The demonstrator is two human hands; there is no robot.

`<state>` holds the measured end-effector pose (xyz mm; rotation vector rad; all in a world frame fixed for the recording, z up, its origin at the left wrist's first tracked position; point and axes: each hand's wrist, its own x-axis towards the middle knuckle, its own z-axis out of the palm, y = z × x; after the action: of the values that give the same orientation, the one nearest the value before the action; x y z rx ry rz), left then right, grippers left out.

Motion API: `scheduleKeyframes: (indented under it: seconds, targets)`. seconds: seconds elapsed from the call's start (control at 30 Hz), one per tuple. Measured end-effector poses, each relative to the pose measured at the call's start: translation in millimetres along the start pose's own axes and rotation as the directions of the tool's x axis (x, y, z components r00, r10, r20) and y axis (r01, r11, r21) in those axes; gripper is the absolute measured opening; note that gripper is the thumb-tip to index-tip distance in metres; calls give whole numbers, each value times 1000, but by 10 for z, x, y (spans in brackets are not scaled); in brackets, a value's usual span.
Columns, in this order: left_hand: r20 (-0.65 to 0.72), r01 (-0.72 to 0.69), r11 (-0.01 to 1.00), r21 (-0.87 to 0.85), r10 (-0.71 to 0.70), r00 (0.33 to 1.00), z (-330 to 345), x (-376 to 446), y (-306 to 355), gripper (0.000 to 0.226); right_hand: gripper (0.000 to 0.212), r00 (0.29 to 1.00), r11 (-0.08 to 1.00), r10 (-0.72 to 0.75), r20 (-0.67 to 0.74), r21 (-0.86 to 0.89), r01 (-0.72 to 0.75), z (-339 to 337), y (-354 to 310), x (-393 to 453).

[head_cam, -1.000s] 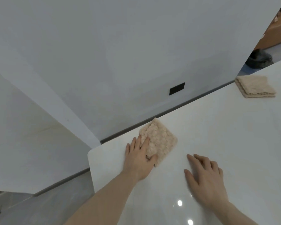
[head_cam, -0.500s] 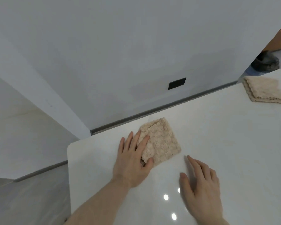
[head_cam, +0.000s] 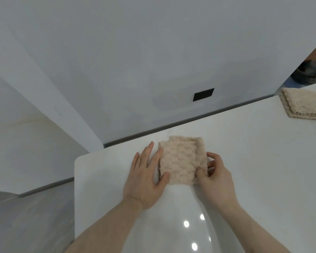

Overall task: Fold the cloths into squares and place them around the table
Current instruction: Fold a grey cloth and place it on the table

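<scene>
Right hand [head_cam: 214,177] newly on cloth [head_cam: 181,159]

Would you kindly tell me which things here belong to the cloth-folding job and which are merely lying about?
Part of the job:
near cloth, left hand against it, right hand pinching its edge
folded cloth
table

Lying about:
black wall plate
dark object on the floor

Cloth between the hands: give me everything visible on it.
The cloth between the hands is pale peach, with a nubby, terry-like texture, folded into a rough square and lying flat on the white table near its far left corner. A folded strip runs along its right side. The left hand rests straight-fingered against its left edge, thumb on the near corner. The right hand pinches its right edge, thumb on top. Layer count cannot be told.
</scene>
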<state>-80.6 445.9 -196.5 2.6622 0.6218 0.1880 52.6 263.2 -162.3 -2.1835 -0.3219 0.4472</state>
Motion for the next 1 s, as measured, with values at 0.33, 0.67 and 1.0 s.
scheduleKeyframes:
  seconds: [0.33, 0.67, 1.0]
  targets:
    - [-3, 9, 999, 50, -9, 1000, 49, 16, -22, 63, 54, 963, 970, -238, -130, -77, 229, 96, 150, -258]
    - [-5, 7, 998, 64, -7, 1000, 51, 24, -31, 56, 70, 895, 827, -445, 43, -364, 428, 290, 161, -8]
    - [17, 14, 996, 85, -16, 1000, 48, 28, -37, 58, 60, 963, 897, -269, 1, -365, 251, 322, 294, -334]
